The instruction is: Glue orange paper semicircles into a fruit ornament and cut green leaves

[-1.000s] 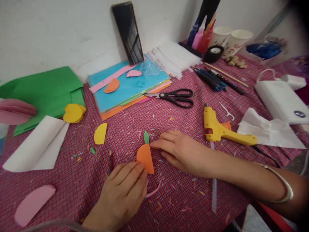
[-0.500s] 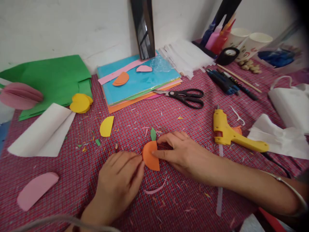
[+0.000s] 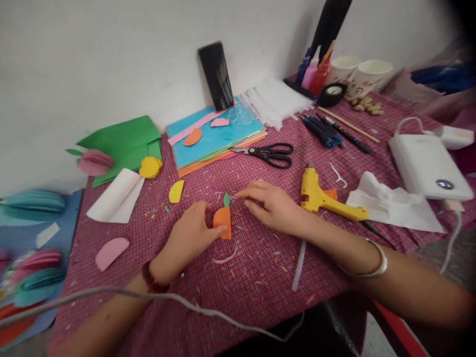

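Note:
An orange paper half-circle (image 3: pixel 222 220) lies on the checked cloth, its straight edge to the right. The thumb of my left hand (image 3: pixel 193 230) rests on it, the fingers spread behind its left side. A small green paper leaf (image 3: pixel 226 200) touches or nearly touches its top. To the right, my right hand (image 3: pixel 267 204) is off the orange paper, thumb and forefinger apart, with nothing seen between them. A yellow half-circle (image 3: pixel 176 191) lies left of the leaf, and a pink one (image 3: pixel 111 253) is farther left.
Black scissors (image 3: pixel 273 152) lie beyond my hands, by a blue paper pack (image 3: pixel 208 146). A yellow glue gun (image 3: pixel 316 193) is near my right forearm. A white power bank (image 3: pixel 427 166) sits at right. A grey cable (image 3: pixel 178 297) crosses in front.
The view has shifted and takes in more of the table's left and front. My right hand has come away from the orange paper; my left thumb has moved onto it.

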`<state>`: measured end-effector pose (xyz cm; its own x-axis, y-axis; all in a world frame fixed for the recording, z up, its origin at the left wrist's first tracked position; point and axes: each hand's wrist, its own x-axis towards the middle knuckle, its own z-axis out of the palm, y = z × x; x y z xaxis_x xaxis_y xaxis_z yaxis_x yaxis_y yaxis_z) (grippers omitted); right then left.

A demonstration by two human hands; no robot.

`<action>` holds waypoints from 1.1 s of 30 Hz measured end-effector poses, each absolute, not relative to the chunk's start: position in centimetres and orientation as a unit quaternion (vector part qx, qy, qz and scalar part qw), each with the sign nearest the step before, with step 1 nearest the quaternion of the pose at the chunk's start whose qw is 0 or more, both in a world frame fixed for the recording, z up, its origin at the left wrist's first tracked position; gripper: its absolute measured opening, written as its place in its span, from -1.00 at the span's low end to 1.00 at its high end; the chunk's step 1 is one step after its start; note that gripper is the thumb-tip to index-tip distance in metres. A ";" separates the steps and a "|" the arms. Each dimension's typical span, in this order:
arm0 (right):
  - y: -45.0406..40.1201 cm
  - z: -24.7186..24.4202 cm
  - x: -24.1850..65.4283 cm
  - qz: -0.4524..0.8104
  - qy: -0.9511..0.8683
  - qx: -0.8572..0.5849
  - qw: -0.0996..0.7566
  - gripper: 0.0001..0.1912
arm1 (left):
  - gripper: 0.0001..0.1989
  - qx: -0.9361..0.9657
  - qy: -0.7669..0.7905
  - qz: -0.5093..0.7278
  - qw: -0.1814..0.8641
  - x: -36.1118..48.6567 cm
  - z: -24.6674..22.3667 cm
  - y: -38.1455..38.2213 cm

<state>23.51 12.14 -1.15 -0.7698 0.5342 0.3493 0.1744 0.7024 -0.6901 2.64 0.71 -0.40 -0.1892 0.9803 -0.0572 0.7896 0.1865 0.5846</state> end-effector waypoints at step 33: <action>-4.9 11.5 28.1 0.417 -0.774 0.101 0.466 -0.74 | -0.73 0.518 0.385 0.755 0.116 15.1 8.6 -15.6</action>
